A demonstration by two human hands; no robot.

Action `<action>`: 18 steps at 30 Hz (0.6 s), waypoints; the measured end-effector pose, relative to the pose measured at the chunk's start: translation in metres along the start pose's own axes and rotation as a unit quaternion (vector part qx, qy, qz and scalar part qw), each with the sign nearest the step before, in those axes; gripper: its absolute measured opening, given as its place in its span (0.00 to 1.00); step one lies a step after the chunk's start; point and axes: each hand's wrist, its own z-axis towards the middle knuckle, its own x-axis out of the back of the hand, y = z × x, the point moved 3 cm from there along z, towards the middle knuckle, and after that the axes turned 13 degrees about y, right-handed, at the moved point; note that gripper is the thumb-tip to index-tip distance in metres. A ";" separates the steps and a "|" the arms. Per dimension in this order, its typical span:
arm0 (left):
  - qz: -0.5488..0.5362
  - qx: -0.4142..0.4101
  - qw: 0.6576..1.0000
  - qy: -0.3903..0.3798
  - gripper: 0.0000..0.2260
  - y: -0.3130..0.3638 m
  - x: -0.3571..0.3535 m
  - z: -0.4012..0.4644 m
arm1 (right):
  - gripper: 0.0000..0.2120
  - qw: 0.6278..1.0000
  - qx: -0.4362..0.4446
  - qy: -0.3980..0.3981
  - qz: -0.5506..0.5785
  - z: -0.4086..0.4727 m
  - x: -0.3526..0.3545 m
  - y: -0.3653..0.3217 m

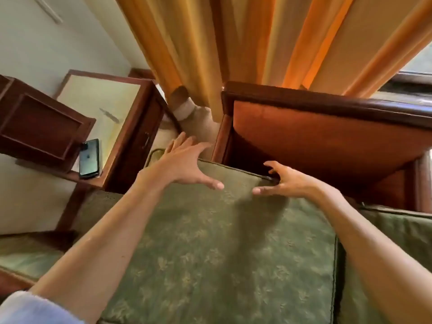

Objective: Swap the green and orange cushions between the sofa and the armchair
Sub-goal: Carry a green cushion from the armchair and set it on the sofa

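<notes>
The green cushion [222,242] lies flat on the seat just below the orange backrest [315,136], both the left hand [187,167] and right hand [284,181] spread open over its far edge, gripping nothing; it looks soft, bulky and floppy, best gripped along that piped edge.

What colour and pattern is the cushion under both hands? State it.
The cushion is muted green with a pale woven leaf pattern, seen best in the head view.

cushion [222,242]: green, pale leaf pattern | curtain [245,43]: orange-gold | chair back [315,136]: orange | phone [89,160]: black
</notes>
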 end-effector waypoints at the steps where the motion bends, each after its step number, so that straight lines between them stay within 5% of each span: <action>1: 0.029 -0.002 0.999 -0.029 0.61 -0.002 -0.009 0.013 | 0.65 0.999 -0.007 -0.032 -0.017 0.014 -0.003 0.004; 3: 0.083 0.014 0.992 -0.094 0.65 -0.005 -0.022 0.033 | 0.63 0.994 -0.025 -0.104 -0.024 0.036 -0.010 0.014; 9: 0.172 0.100 0.938 -0.285 0.68 0.010 -0.019 0.064 | 0.27 0.979 -0.053 -0.186 0.071 0.042 -0.016 0.016; 14: 0.170 0.069 0.945 -0.272 0.56 0.017 0.006 0.029 | 0.23 0.996 0.011 -0.070 0.063 -0.006 0.011 -0.010; 18: 0.175 0.004 0.964 -0.199 0.62 0.037 0.048 -0.023 | 0.25 0.997 0.074 0.019 0.031 -0.069 0.041 -0.041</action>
